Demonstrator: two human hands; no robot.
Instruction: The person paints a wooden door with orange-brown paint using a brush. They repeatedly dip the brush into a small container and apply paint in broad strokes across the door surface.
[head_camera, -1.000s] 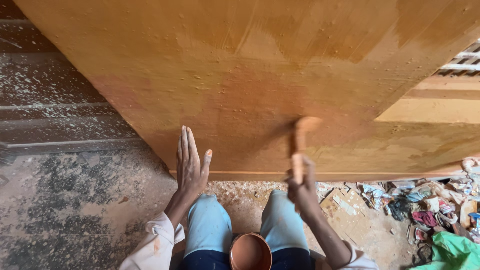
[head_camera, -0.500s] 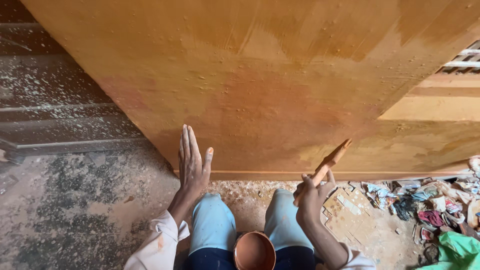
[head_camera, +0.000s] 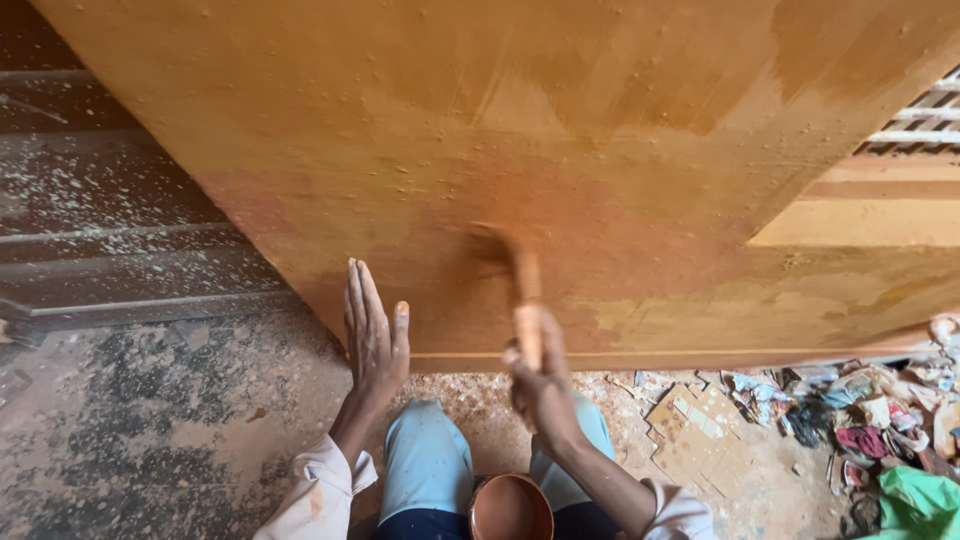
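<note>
Holding brush: my right hand (head_camera: 540, 375) grips a blurred, stain-coated brush (head_camera: 515, 275), bristles on the board.
Board (head_camera: 560, 130): big, orange-brown, patchy wet stain.
Left hand (head_camera: 375, 335): open, flat against it.
Bowl (head_camera: 510, 508): between my knees.

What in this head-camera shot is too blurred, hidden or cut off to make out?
- Brush in the right hand: head smeared by motion blur.
- Bowl: bottom edge cuts it off; how full is unclear.
- Wooden panel: extends past the top edge.
- Scrap pile: pieces too small to identify.
</note>
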